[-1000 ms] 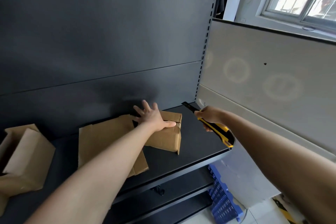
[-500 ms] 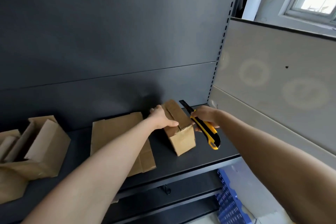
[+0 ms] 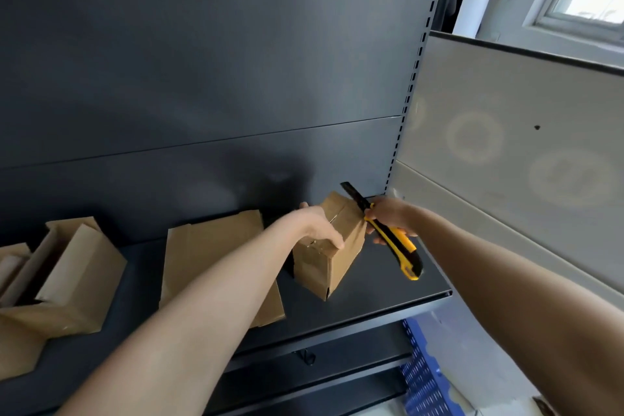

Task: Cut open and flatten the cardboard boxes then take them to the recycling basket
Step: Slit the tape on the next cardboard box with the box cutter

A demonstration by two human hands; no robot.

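Now left hand [image 3: 317,229] grips small box [image 3: 332,256] on shelf [image 3: 388,294]; right hand [image 3: 388,218] clasps utility knife [image 3: 393,240].

The small box [image 3: 332,248] is plain brown cardboard, matt and faintly fibrous, as are the flattened sheet [image 3: 216,253] and the opened boxes [image 3: 67,284] at the left. The shelf [image 3: 378,294] and back panel [image 3: 202,60] look like dark painted metal, smooth with a dull sheen. The knife [image 3: 391,240] has glossy yellow-and-black plastic. The crate [image 3: 429,378] below is blue perforated plastic.
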